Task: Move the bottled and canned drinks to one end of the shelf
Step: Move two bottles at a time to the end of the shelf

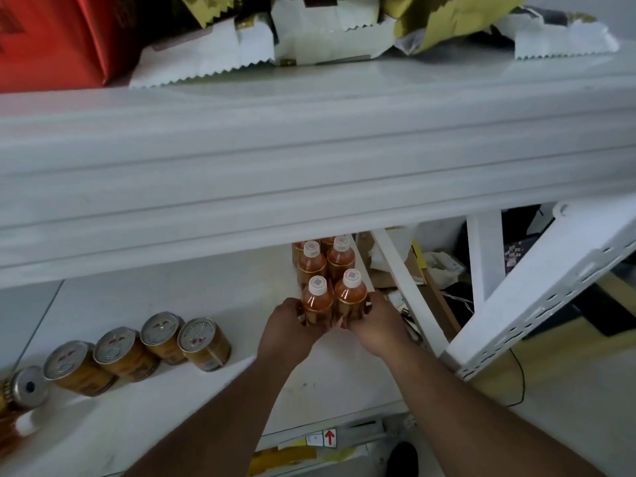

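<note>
Several orange drink bottles with white caps stand in two rows at the right end of the white lower shelf [172, 425]. My left hand [289, 327] grips the front left bottle [317, 297]. My right hand [373, 321] grips the front right bottle [351, 292]. Two more bottles [327, 258] stand right behind them, with others partly hidden under the upper shelf. A row of several yellow cans [137, 349] with silver lids stands along the left part of the shelf. Another can [29, 387] lies at the far left edge.
The thick upper shelf board [309, 160] overhangs the bottles and carries a red box [55, 36] and white and yellow packets [327, 32]. A white slanted brace [409, 290] and a perforated upright [537, 297] bound the right end. Clutter lies on the floor beyond.
</note>
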